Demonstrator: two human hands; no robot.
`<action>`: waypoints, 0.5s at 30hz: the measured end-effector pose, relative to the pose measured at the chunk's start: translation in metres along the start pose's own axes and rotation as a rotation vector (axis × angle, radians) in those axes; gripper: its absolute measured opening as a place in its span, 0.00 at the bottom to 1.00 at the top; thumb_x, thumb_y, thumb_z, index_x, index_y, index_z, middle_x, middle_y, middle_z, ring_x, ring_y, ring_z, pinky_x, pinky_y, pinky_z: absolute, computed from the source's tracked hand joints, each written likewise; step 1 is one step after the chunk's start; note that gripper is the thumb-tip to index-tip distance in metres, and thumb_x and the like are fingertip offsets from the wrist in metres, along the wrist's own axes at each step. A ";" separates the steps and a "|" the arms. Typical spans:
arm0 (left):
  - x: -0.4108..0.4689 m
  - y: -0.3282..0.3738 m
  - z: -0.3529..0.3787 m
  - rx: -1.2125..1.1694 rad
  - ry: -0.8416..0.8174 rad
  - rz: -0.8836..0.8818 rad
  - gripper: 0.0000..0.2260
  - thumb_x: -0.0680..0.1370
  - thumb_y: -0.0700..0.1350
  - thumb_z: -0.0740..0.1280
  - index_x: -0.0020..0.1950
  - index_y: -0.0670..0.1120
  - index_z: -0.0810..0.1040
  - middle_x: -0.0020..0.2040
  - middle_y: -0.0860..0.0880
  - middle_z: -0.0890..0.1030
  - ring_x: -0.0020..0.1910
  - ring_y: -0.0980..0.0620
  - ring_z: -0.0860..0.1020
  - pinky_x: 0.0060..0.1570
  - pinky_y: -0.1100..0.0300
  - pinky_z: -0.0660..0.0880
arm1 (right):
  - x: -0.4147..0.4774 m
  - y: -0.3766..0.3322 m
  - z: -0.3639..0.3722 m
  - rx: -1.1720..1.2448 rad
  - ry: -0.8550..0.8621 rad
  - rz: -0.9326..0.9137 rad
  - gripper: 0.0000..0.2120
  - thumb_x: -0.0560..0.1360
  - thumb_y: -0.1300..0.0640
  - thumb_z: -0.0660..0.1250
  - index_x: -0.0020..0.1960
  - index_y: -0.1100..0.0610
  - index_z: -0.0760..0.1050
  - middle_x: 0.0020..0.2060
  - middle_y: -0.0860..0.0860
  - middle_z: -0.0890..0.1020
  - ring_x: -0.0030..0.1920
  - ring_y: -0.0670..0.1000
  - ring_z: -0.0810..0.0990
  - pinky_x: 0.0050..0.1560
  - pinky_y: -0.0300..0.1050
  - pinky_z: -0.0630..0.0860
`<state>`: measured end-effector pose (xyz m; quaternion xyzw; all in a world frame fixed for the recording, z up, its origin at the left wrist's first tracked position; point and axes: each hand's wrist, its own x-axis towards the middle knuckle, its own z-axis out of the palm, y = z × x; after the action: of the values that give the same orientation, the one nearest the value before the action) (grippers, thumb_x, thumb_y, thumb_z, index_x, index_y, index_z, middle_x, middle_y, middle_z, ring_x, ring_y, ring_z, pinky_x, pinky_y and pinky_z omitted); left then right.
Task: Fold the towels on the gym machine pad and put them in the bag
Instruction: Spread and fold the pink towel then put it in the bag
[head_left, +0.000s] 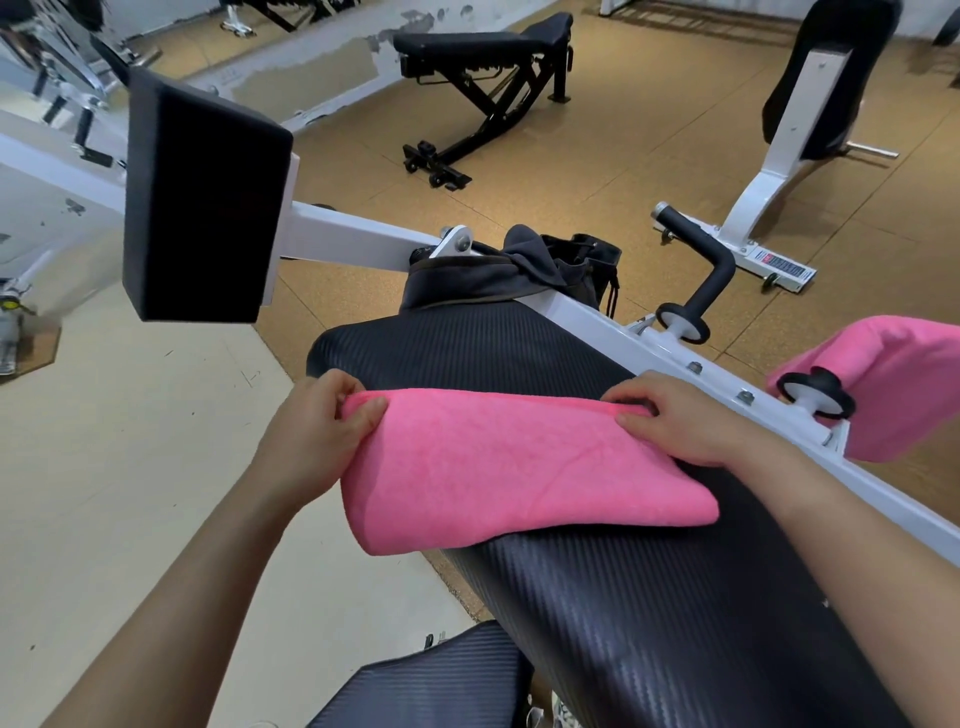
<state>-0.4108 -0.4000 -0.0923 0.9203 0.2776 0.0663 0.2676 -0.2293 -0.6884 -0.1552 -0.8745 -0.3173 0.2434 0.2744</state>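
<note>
A pink towel (514, 467) lies folded across the black ribbed machine pad (613, 597), its left end hanging over the pad's edge. My left hand (322, 415) pinches the towel's far left corner. My right hand (680, 415) grips the far right corner, fingers curled over the edge. A second pink towel (898, 384) hangs over a handle at the right. The dark bag (519, 270) sits open at the far end of the pad.
A white frame bar (675, 364) with black handles (701, 265) runs along the pad's right side. A large black block pad (202, 192) juts out at the left. A black bench (483, 78) and a white machine (779, 171) stand on the brown floor beyond.
</note>
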 end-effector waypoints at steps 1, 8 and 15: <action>-0.001 -0.001 -0.001 -0.035 -0.016 -0.006 0.06 0.78 0.48 0.67 0.46 0.46 0.75 0.41 0.51 0.78 0.41 0.52 0.77 0.36 0.57 0.71 | 0.001 -0.001 -0.002 0.053 -0.004 0.001 0.07 0.77 0.60 0.67 0.51 0.49 0.78 0.49 0.45 0.78 0.52 0.47 0.76 0.53 0.41 0.69; -0.011 -0.008 -0.015 -0.444 -0.258 -0.176 0.06 0.73 0.40 0.74 0.48 0.43 0.80 0.40 0.48 0.82 0.37 0.55 0.78 0.35 0.67 0.73 | 0.020 -0.009 -0.023 0.034 -0.257 0.100 0.08 0.75 0.62 0.69 0.50 0.52 0.80 0.45 0.49 0.82 0.47 0.49 0.80 0.51 0.43 0.76; -0.020 -0.011 -0.041 -0.338 -0.254 -0.096 0.06 0.70 0.39 0.75 0.37 0.41 0.78 0.33 0.50 0.80 0.35 0.56 0.76 0.39 0.61 0.71 | 0.036 -0.063 -0.058 0.000 0.248 -0.102 0.10 0.73 0.65 0.68 0.44 0.51 0.80 0.39 0.43 0.80 0.43 0.48 0.77 0.44 0.40 0.73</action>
<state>-0.4441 -0.3850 -0.0629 0.8489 0.2701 -0.0171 0.4540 -0.1966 -0.6418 -0.0822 -0.8806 -0.3250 0.1193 0.3234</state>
